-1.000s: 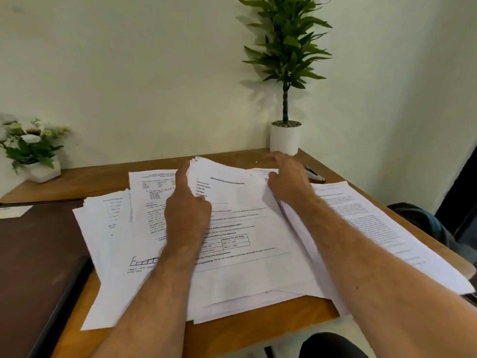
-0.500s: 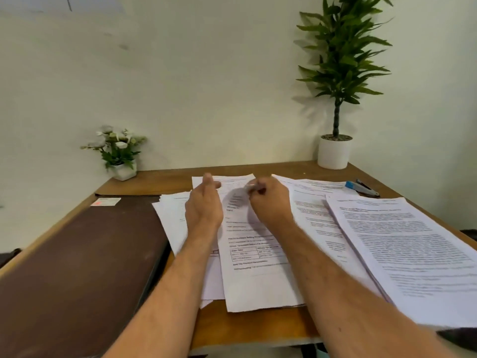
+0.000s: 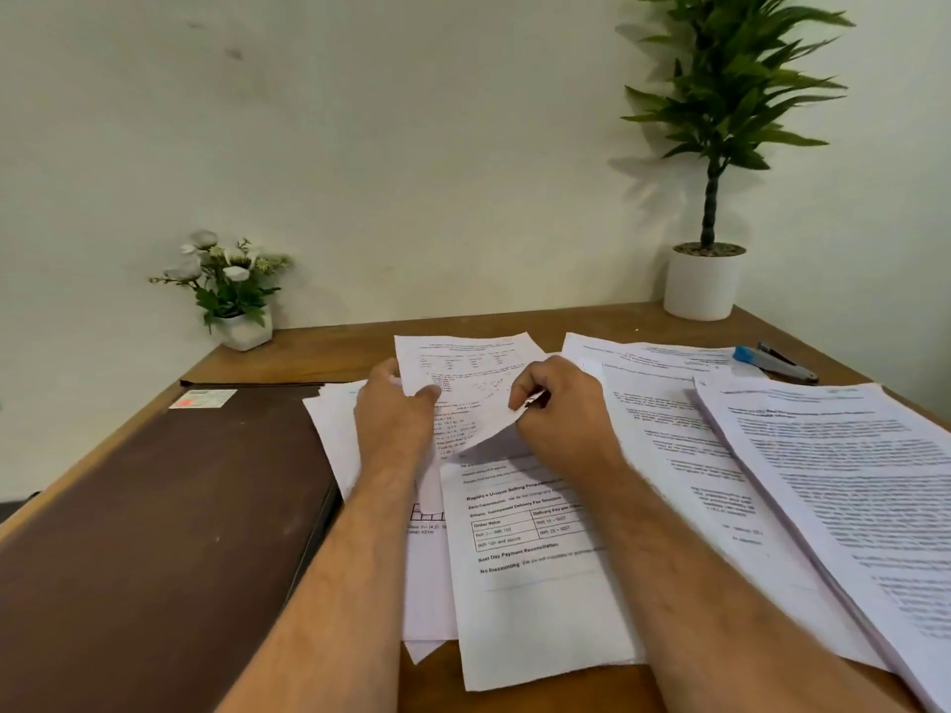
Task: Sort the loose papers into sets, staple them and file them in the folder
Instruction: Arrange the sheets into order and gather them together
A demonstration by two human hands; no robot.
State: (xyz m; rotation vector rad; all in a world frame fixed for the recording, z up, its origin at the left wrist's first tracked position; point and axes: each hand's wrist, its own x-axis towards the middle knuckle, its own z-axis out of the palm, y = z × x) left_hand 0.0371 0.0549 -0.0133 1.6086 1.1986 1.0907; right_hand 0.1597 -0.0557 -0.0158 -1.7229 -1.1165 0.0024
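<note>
My left hand (image 3: 396, 419) and right hand (image 3: 558, 411) both pinch one sheet (image 3: 463, 370), lifted over the papers (image 3: 535, 584) mid-table (image 3: 319, 349).

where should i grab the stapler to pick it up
Grip the stapler across its narrow body near the middle, coming from above with the right hand. It lies flat on the table beyond the papers, long sides bare, blue end leftward.

Single head-worn wide-angle view, forward and down over the wooden table (image 3: 319, 347), close above the hands, toward the wall.
</note>
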